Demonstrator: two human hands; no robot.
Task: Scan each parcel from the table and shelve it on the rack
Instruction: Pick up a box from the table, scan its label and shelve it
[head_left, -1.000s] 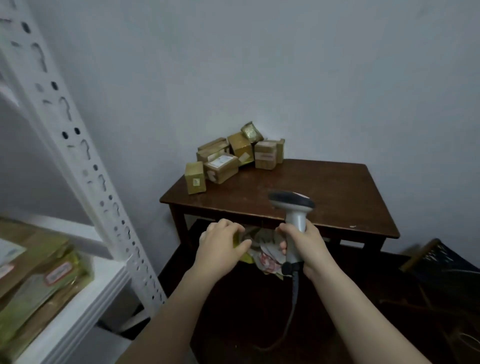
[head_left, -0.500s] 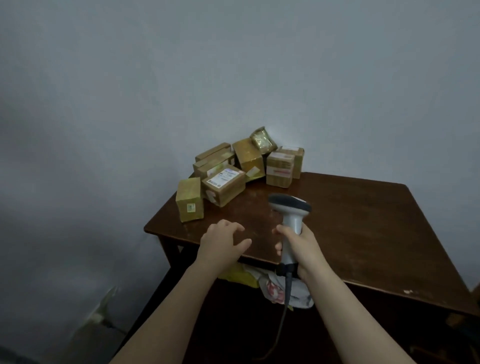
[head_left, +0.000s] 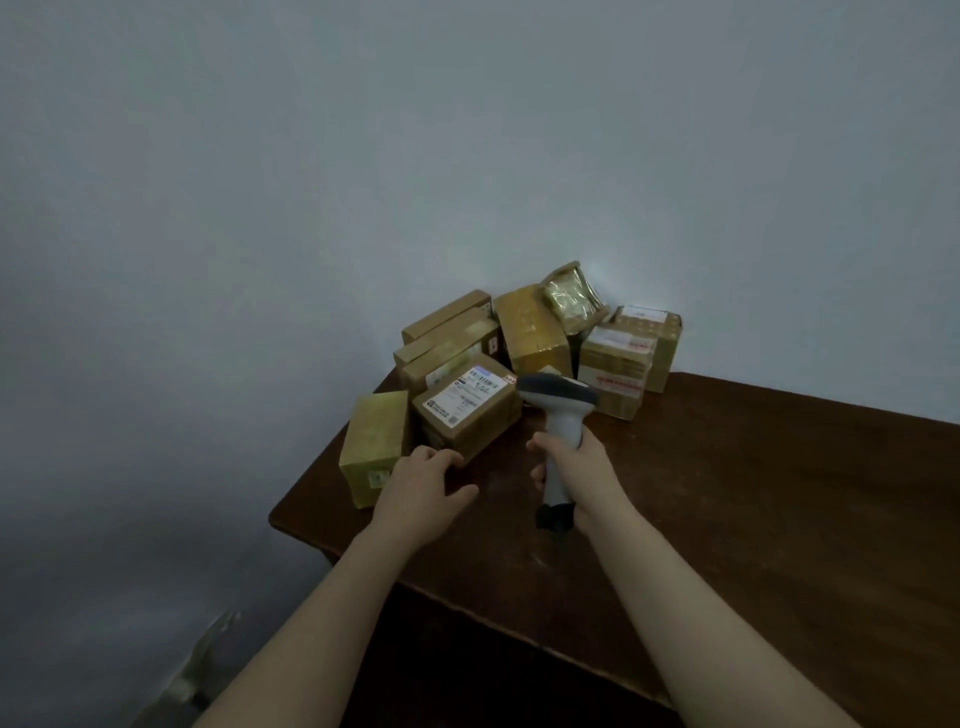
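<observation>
Parcels (head_left: 519, 353) — brown cardboard boxes — crowd the far left corner of the table (head_left: 753, 493), against the grey wall (head_left: 363, 156). Dark wood shows across the table's right half. Near the table's left edge the left hand (head_left: 421, 493) hovers, fingers loosely spread, just beside the nearest boxes — the right hand (head_left: 576, 467) wraps the handle of the scanner (head_left: 558, 415) above the table's middle.

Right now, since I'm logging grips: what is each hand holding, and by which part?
The right hand grips the barcode scanner by its handle. The left hand holds nothing.
</observation>
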